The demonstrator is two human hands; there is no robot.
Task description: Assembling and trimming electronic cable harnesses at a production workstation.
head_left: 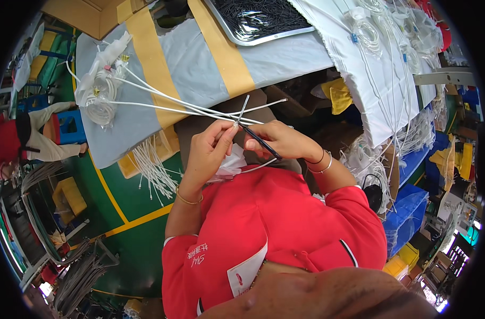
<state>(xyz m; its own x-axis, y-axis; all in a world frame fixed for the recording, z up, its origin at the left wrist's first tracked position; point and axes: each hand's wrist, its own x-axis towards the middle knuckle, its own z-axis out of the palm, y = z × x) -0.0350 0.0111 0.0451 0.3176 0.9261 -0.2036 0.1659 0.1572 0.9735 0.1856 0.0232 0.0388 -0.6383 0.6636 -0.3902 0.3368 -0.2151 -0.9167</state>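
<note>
My left hand (pixel 213 144) is closed in a pinch on thin white cables (pixel 192 109), just in front of the table edge. The cables run from a bagged white coil (pixel 101 111) on the table's left side, and their ends stick out past my hands to the right. My right hand (pixel 282 141) is closed around a slim tool with a black handle (pixel 262 142). A thin metal piece (pixel 243 109) points up beside my left fingertips; whether it belongs to that tool I cannot tell. Both hands nearly meet at the cables.
A metal tray (pixel 274 38) of small black pieces stands on the grey-covered table (pixel 131 141). White cloth (pixel 378 101) with bagged cables covers the right side. A bundle of white cable ends (pixel 153 167) hangs below the table. Another person (pixel 24 135) is at far left.
</note>
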